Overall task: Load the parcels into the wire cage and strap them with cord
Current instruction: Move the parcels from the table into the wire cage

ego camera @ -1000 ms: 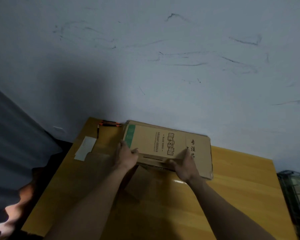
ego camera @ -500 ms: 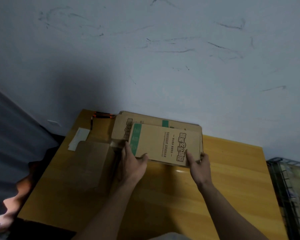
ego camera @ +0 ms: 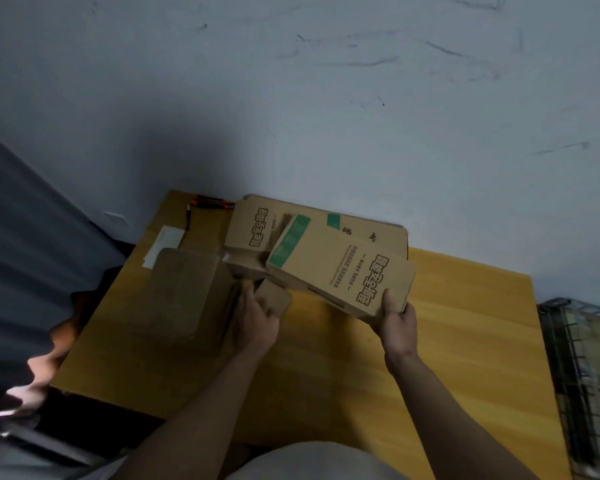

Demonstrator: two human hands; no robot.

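While the right grip (ego camera: 395,317) is pinching the tilted box (ego camera: 340,268) at frame centre, the left grip (ego camera: 257,317) is curling round a cardboard piece (ego camera: 274,298) over the desk (ego camera: 465,341).

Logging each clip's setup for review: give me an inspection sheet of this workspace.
Surface: yellow wooden table, against the wall.
Job's things: green-striped printed flat cardboard parcel, tilted over a larger printed flat carton; plain brown cardboard box to the left; black wire cage at the right edge.
Clutter: white paper slip; orange-and-black object, kind unclear.
Hands: right hand grips the striped parcel's near corner; left hand holds a small brown cardboard piece.
Cables: thin dark line near the orange object, possibly cord.
Surroundings: scuffed grey wall; dark grey fabric at left.
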